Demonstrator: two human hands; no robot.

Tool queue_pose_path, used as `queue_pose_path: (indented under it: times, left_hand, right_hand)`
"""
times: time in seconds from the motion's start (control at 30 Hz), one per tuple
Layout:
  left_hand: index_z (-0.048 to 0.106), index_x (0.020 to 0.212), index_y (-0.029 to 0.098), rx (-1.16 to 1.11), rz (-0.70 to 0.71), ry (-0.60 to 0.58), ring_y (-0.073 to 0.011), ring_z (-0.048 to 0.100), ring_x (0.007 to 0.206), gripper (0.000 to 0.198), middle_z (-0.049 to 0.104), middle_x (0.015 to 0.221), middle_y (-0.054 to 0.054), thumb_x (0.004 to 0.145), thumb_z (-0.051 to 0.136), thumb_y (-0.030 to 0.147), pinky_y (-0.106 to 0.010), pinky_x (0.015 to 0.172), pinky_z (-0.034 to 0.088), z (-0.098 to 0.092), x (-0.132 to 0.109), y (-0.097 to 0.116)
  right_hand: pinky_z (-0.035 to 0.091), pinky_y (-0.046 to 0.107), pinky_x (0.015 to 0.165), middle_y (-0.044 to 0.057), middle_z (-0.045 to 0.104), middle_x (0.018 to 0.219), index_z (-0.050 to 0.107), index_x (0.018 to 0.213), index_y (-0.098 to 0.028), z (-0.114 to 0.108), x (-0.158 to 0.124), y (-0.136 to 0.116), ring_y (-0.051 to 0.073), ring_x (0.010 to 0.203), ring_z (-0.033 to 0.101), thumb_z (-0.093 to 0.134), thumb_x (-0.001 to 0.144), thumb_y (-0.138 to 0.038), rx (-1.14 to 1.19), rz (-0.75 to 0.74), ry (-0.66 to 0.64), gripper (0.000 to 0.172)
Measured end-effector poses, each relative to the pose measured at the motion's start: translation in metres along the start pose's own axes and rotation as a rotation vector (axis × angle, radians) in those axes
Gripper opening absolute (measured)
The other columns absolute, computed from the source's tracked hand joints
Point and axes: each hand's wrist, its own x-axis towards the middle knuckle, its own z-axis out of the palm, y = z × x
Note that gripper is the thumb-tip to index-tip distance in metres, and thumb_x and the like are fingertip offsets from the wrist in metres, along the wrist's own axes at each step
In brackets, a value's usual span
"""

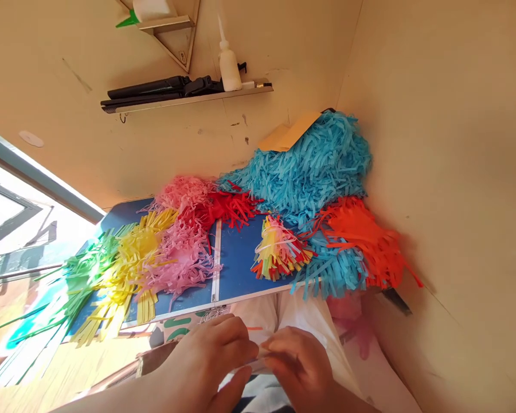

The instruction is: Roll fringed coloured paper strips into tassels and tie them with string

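Observation:
Both my hands meet low in the picture, below the front edge of a blue table point(236, 258). My left hand point(210, 358) has its fingers curled and pinched toward my right hand point(298, 367), which is also closed in a pinch. Between them lies a thin pale strip point(258, 362), held by both; I cannot make out what it is. On the table just above them sits a small multicoloured paper tassel point(279, 249). White cloth point(292, 312) over my lap shows behind my hands.
Heaps of shredded paper cover the table: blue point(309, 166), orange point(361, 235), red point(223, 207), pink point(183, 252), yellow point(129, 258), green point(86, 269). A wall shelf point(184, 97) holds a white squeeze bottle point(229, 63) and a black tool. A wall closes the right side.

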Motion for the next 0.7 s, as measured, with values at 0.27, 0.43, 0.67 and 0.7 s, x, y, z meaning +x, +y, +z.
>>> queue_pose_path:
  times: [0.27, 0.43, 0.67, 0.7]
  left_hand:
    - [0.065, 0.094, 0.021, 0.051, 0.095, 0.242, -0.0187, 0.062, 0.076, 0.016, 0.066, 0.084, -0.005, 0.094, 0.049, 0.023, -0.029, 0.069, 0.053, 0.009, 0.010, 0.004]
    - [0.050, 0.133, 0.025, -0.127, -0.100, 0.868, -0.0265, 0.056, 0.122, 0.040, 0.061, 0.128, -0.011, 0.095, 0.053, 0.037, -0.041, 0.100, 0.049, 0.053, 0.008, -0.033]
    - [0.039, 0.146, 0.025, -0.263, -0.045, 0.973, -0.0277, 0.065, 0.115, 0.068, 0.065, 0.130, -0.013, 0.087, 0.064, 0.047, -0.038, 0.091, 0.058, 0.146, 0.081, -0.040]
    - [0.043, 0.142, 0.025, -0.241, -0.042, 1.011, -0.0263, 0.068, 0.109, 0.064, 0.068, 0.125, -0.011, 0.086, 0.066, 0.044, -0.035, 0.088, 0.059, 0.149, 0.087, -0.035]
  right_hand:
    - [0.058, 0.026, 0.070, 0.003, 0.075, 0.083, 0.068, 0.101, -0.021, -0.010, -0.009, 0.011, 0.016, 0.071, 0.071, 0.058, 0.091, -0.017, -0.186, -0.078, 0.029, 0.015]
    - [0.058, 0.028, 0.057, 0.004, 0.072, 0.070, 0.070, 0.080, -0.020, -0.046, -0.017, 0.044, 0.019, 0.060, 0.068, 0.074, 0.082, -0.034, 0.204, 0.399, 0.413, 0.015]
    - [0.060, 0.032, 0.062, -0.002, 0.074, 0.080, 0.063, 0.089, -0.025, -0.064, -0.035, 0.090, 0.021, 0.068, 0.072, 0.082, 0.071, -0.042, 0.474, 0.547, 0.848, 0.031]
    - [0.060, 0.033, 0.062, -0.003, 0.074, 0.081, 0.063, 0.092, -0.026, -0.065, -0.038, 0.093, 0.021, 0.069, 0.072, 0.081, 0.073, -0.041, 0.440, 0.519, 0.837, 0.029]
